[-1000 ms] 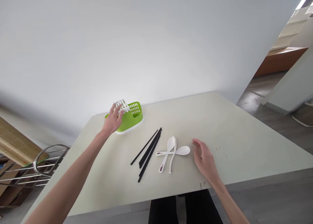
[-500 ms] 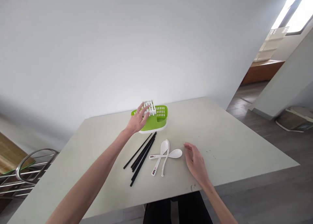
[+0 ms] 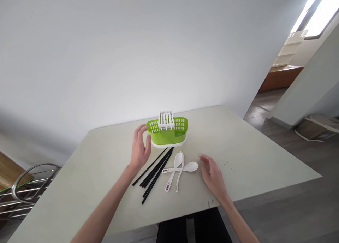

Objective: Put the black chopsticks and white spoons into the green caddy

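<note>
- So the green utensil caddy (image 3: 165, 138) is upright at the middle of the frame, on its white base, near where the tabletop (image 3: 233, 140) meets the wall (image 3: 169, 59). The white slotted rack (image 3: 166, 119) sits across its top, so I'd call that part done.
- Left hand (image 3: 140, 147) is just left of the caddy, fingers spread in a loose curve with the thumb apart, gripping nothing. Can't tell if the fingertips brush the caddy's end.
- Right hand (image 3: 213, 176), right of center and low, is relaxed: fingers slightly bent, nothing in its grasp that I can see. Nearest stuff is the spoons, and it's clear of them.
- What's not put away, imo: the bundle of black chopsticks (image 3: 156, 179) lies on the tabletop in front of the caddy, below center, and 3 white spoons (image 3: 190, 166) lie crossed just right of them. I don't see any utensils in the caddy, so my guess is it's 0 sorted, early days.
- Hard to make out: the chopsticks overlap, so no firm count (5 or more?). Can't say whether their top ends touch the base either. The rack and front wall hide most of the caddy's inside, and the print on the spoon handles is too small to read.
- Cut off: both forearms at the bottom edge, plus the metal rack (image 3: 34, 190) at lower left.
</note>
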Demonstrator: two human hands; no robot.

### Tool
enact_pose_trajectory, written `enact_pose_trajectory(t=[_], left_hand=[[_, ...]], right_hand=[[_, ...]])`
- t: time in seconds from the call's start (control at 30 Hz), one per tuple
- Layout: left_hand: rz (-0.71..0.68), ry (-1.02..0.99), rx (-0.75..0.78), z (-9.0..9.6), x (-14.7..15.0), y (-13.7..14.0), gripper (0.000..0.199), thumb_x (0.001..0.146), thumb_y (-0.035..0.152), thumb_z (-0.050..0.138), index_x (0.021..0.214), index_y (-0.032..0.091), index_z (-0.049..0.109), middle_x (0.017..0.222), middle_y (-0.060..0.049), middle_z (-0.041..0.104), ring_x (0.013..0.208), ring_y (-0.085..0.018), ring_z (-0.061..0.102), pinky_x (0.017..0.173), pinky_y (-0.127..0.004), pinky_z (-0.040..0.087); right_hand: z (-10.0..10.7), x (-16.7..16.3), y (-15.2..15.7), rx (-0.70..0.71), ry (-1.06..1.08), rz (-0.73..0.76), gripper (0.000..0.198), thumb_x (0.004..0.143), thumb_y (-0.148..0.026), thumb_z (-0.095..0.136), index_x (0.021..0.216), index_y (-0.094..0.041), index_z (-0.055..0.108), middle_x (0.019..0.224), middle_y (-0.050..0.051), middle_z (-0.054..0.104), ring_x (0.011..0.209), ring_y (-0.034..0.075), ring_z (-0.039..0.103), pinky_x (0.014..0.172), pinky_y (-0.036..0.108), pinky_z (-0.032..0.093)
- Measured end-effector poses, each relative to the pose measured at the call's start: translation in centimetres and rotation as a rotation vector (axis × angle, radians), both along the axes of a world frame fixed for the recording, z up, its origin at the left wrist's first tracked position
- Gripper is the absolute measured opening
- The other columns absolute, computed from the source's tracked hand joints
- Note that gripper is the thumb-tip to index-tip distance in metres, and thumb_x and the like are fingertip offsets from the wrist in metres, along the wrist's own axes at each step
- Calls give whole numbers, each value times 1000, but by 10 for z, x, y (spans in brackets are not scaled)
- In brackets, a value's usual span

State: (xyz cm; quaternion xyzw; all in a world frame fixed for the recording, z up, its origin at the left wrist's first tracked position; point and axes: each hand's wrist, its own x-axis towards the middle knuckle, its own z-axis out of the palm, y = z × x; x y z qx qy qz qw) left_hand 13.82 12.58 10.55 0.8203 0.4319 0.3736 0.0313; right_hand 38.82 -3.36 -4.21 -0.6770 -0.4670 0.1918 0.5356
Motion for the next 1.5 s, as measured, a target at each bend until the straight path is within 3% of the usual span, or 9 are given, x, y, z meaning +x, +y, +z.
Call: enact_pose_trajectory(t=[0.1,0.2,0.33,0.47,0.67,0.93,1.17,1.33,1.5], left_hand=[[-63,145,-172,-40,-36,-31,40,110,43,35,137,24,56,144,-14,60,142,-26,52,119,-47,43],[-144,331,-290,-75,-65,-53,48,108,45,42,153,27,48,161,-11,50,155,-28,37,124,-52,38],[-177,520,-343,-94,-79,-67,58,110,46,35,167,33,29,174,-5,29,163,-29,16,130,-56,26],[-140,587,-320,-98,-79,-72,56,112,42,28,168,35,27,175,-2,25,164,-28,12,131,-56,22],[-93,559,-237,-106,-84,-81,56,112,38,30,168,34,25,174,-1,29,163,-28,18,130,-55,28],[-142,594,-128,-112,-72,-91,62,111,39,36,170,35,17,174,3,27,163,-30,15,129,-55,31],[-40,587,-141,-112,-103,-107,63,111,38,38,170,35,16,173,2,30,161,-30,23,129,-56,30],[-38,492,-207,-103,-125,-112,61,110,43,40,168,34,26,169,-1,40,159,-32,30,127,-55,35],[102,315,-233,-90,-139,-107,48,107,51,45,146,27,58,146,-10,61,135,-32,57,110,-50,51]], right_hand=[[-2,0,1,-3,-11,-3,34,102,-39,45,129,-25,60,134,13,68,123,29,65,99,49,56],[-3,1,1,-9,-22,-9,34,100,-38,47,128,-24,60,133,13,68,122,29,65,99,49,56],[-3,1,0,-21,-29,-10,34,100,-38,48,129,-24,60,133,13,68,122,29,65,101,49,55],[-2,2,-1,-37,-23,-14,35,99,-39,49,128,-24,60,134,13,68,122,29,65,99,48,55],[0,2,-2,-43,-23,-7,35,99,-40,49,129,-24,61,133,12,68,122,28,64,95,46,56],[2,2,-2,-44,-17,-7,35,99,-40,50,128,-25,61,134,12,68,121,29,65,92,46,57],[2,3,-3,-53,-5,-6,34,98,-38,50,127,-24,62,133,12,69,122,29,65,86,43,58],[2,3,-3,-43,-27,-15,33,97,-35,50,126,-25,62,132,11,69,120,28,65,96,46,56],[3,3,-4,-51,-15,-12,33,96,-34,51,126,-25,62,132,11,69,120,28,65,96,46,56]])
